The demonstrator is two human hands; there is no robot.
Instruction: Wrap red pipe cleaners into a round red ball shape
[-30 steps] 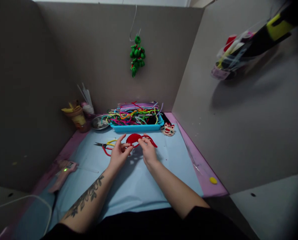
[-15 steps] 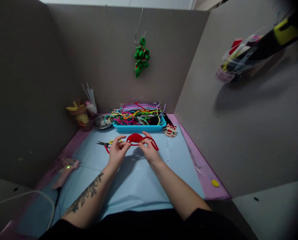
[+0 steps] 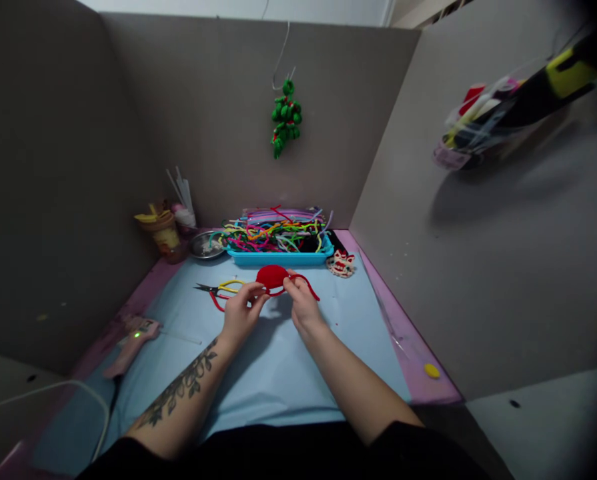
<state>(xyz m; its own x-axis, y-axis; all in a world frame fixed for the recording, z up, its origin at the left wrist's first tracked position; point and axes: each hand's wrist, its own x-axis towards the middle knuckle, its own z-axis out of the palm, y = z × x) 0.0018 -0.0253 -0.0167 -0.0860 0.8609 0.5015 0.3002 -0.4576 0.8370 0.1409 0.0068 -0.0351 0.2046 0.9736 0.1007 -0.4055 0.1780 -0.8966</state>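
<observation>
Nearest the person, both forearms reach out over the pale blue mat [image 3: 273,373], which gives a plain surface for small work. The left hand [image 3: 239,313] and the right hand [image 3: 302,303] meet just above the mat, each pinching an edge of the red pipe-cleaner piece [image 3: 273,276]; thumb and forefinger of each hand are pressed together on it, so the rounded coil stays up and steady between them while a loose red tail loops off to the right. Just left of the hands lie the scissors [image 3: 213,289], flat on the mat within easy reach. Further left sits a pink glue gun [image 3: 131,337] with a green light on, parked clear of the hands. Behind the piece, the blue tray [image 3: 278,258] keeps a tangle of coloured pipe cleaners together. A small white-and-red figure [image 3: 341,263] rests beside it. On the far wall hangs a green ornament [image 3: 285,119].
</observation>
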